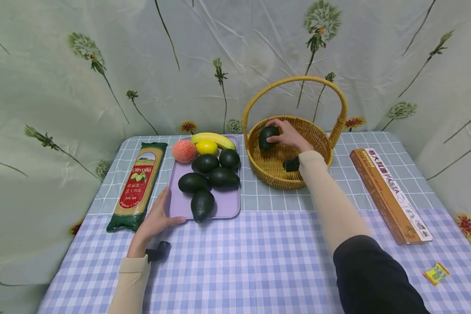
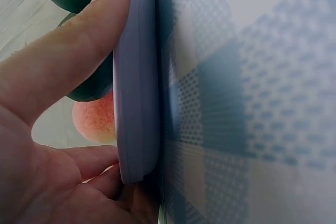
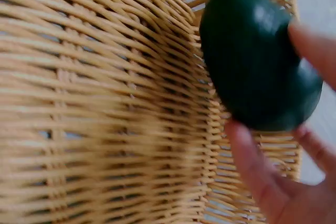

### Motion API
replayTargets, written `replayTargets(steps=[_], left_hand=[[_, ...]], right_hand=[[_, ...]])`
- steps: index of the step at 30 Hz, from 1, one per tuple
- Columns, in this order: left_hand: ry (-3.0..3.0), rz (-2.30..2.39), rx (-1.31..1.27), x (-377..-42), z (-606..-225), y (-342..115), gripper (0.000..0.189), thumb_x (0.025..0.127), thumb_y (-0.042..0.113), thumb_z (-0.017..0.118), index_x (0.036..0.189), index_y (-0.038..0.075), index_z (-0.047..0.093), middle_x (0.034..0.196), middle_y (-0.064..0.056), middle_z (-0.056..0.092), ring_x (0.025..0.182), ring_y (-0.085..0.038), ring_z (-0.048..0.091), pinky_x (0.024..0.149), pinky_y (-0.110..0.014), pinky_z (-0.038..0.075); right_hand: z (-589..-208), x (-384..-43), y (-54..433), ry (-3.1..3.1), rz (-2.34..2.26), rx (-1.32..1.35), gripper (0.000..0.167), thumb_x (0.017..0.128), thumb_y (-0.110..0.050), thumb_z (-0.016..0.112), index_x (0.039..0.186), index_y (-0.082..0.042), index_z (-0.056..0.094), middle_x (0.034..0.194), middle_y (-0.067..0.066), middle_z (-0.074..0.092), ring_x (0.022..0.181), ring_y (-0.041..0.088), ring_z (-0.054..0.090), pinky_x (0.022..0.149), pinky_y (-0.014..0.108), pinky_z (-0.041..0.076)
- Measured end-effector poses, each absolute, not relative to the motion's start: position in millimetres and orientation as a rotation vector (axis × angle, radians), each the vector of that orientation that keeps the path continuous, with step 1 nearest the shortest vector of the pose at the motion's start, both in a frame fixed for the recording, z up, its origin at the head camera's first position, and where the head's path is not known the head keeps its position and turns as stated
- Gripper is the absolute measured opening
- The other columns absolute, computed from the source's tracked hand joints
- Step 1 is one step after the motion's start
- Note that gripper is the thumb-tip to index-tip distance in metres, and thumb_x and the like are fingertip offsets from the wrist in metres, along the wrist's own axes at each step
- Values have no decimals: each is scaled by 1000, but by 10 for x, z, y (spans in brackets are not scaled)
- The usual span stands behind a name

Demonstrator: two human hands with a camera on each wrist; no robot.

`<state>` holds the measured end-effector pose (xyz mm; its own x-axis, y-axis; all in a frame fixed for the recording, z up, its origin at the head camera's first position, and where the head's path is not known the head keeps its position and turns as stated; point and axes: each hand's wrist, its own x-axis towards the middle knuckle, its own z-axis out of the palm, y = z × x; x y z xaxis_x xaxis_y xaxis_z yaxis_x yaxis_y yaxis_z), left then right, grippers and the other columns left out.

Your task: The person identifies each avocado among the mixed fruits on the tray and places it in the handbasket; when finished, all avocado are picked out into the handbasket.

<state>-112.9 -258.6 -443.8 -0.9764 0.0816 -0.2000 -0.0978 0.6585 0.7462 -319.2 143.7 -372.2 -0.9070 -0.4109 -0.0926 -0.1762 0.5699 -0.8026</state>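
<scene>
My right hand (image 1: 286, 134) grips a dark green avocado (image 1: 267, 138) inside the wicker basket (image 1: 276, 182), close to its left inner wall. The right wrist view shows thumb and fingers around the avocado (image 3: 257, 61), with woven wicker (image 3: 105, 103) beside it. At the front left corner of a lilac tray (image 1: 225, 211), my left hand (image 1: 157, 220) holds the edge, its thumb along the front and its fingers at the left side. Several avocados (image 1: 224, 178) lie on the tray, one leaning over the front rim. Behind them are a peach (image 1: 184, 151), a lemon (image 1: 206, 148) and a banana (image 1: 213, 139).
Left of the tray lies a pasta bag (image 1: 140, 182). To the basket's right is a long pasta box (image 1: 390, 195), with a small yellow packet (image 1: 436, 274) nearer the front. The basket's tall handle (image 1: 298, 79) arches above my right hand. A checked cloth (image 1: 239, 261) covers the table.
</scene>
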Motion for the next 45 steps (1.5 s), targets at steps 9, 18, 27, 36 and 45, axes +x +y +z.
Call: replayTargets(steps=[9,18,27,36,45], left_hand=[[2675,1196,2,-1127,-4441,-2581,112,76,25,81,151,-3,3,155,-28,4,141,-45,4,110,-62,10],[2671,1190,-10,-1129,-4438,-2577,113,76,25,82,151,-3,3,155,-29,3,141,-45,4,110,-62,9],[2670,1185,-13,-1135,-4453,-2581,113,75,27,82,151,-4,4,155,-29,4,141,-45,4,110,-62,9],[2670,1184,-23,-1126,-4447,-2587,113,75,27,82,151,-4,4,155,-29,4,141,-45,4,110,-61,9],[2684,1185,-6,-1119,-4441,-2580,112,76,26,81,151,-3,4,155,-29,5,141,-45,5,110,-62,10]], right_hand=[[-3725,-3107,1401,2612,-1111,-421,45,92,-2,58,135,-1,45,144,28,27,133,41,27,105,54,28],[-3684,-2986,1539,2573,-1232,-462,43,95,-5,55,137,0,45,142,26,35,126,41,40,100,55,37],[-3575,-2782,1543,2308,-1601,-518,42,97,-12,55,134,5,45,133,26,46,105,45,58,92,56,45],[-3472,-2412,1174,2117,-1564,-748,36,95,-12,58,127,3,52,122,22,55,95,40,62,82,51,52],[-3593,-2133,674,1959,-1392,-1033,40,93,-8,60,130,3,50,127,25,52,95,36,62,80,53,52]])
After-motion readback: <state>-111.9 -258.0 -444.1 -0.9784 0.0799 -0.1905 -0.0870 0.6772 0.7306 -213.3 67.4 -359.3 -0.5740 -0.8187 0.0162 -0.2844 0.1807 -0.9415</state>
